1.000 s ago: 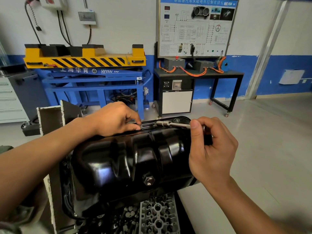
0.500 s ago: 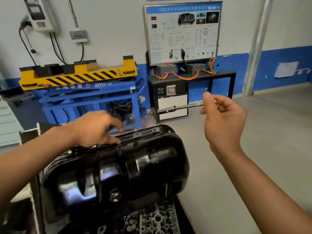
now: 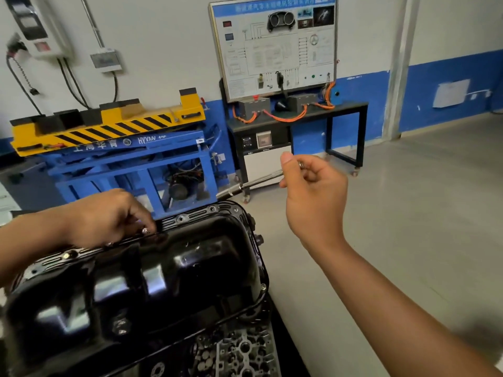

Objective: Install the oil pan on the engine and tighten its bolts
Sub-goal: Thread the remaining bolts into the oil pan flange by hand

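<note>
The black, glossy oil pan [image 3: 141, 284] sits at the near left, lying over the engine [image 3: 242, 352], whose grey cast metal shows below the pan's near edge. A drain plug [image 3: 120, 325] sticks out of the pan's near wall. The pan's slotted flange [image 3: 190, 215] runs along its far edge and round its right end, with bolt heads seated in it. The left hand [image 3: 109, 219] rests on the far flange left of the middle, its fingers curled down and its fingertips pinching a bolt [image 3: 145, 230] that stands in the flange. The right hand [image 3: 313, 191] is raised to the right of the pan and beyond it, well apart from it, and is closed on the handle end of a slim metal socket driver [image 3: 253, 183]. The thumb points up and the fingers are curled in. The driver's shaft slants down to the left, and its tip hangs above the far right corner of the pan without touching it. Far behind, against the wall, a blue lift frame [image 3: 130, 164] with a yellow top striped in black stands at the left. To its right is a black worktop [image 3: 351, 107] with grey boxes and orange cables, beneath a wiring display board [image 3: 275, 44]. The grey floor [image 3: 408, 213] stretches away on the right.
</note>
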`<act>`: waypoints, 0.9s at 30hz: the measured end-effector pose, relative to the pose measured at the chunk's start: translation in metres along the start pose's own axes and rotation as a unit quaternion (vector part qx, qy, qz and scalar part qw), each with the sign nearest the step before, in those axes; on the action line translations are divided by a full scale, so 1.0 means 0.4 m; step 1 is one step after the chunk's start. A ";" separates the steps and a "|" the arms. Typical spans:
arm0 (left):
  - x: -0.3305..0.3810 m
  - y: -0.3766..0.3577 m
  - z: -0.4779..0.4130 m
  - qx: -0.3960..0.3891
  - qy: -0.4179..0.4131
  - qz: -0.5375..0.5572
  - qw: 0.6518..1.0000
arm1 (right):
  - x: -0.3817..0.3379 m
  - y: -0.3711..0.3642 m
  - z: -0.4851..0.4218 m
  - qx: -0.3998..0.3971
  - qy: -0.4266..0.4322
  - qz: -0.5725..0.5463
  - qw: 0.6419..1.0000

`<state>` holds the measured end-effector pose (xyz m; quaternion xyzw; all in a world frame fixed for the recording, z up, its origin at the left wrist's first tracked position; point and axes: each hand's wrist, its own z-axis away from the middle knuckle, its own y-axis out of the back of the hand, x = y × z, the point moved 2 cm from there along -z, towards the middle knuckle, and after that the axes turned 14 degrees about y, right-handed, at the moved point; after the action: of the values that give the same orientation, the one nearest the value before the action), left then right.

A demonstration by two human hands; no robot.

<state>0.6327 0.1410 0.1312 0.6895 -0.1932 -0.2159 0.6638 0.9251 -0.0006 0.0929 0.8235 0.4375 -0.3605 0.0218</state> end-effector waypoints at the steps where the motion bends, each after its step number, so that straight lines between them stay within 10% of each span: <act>1: 0.012 0.006 0.001 0.001 0.008 0.040 0.999 | -0.004 -0.005 0.001 -0.002 0.004 -0.003 1.000; 6: 0.132 0.050 0.011 0.051 0.051 0.413 0.908 | -0.022 -0.034 -0.002 0.002 -0.009 -0.043 0.999; 11: 0.203 0.051 0.001 -0.098 0.211 0.785 0.574 | -0.021 -0.054 0.005 0.041 -0.079 -0.105 0.990; 13: 0.215 0.045 0.012 -0.144 0.229 0.814 0.515 | -0.024 -0.058 0.004 0.060 -0.114 -0.141 0.982; 20: 0.192 0.026 0.025 -0.196 0.228 0.823 0.482 | -0.043 -0.092 -0.008 0.052 -0.116 -0.149 0.981; 27: 0.146 0.021 0.032 -0.195 0.241 0.796 0.520 | -0.055 -0.129 -0.005 0.036 -0.087 -0.133 0.987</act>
<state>0.6745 0.0976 0.1368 0.1273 -0.4472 0.5445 0.6981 0.8803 0.0165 0.1221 0.7239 0.5263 -0.4456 -0.0176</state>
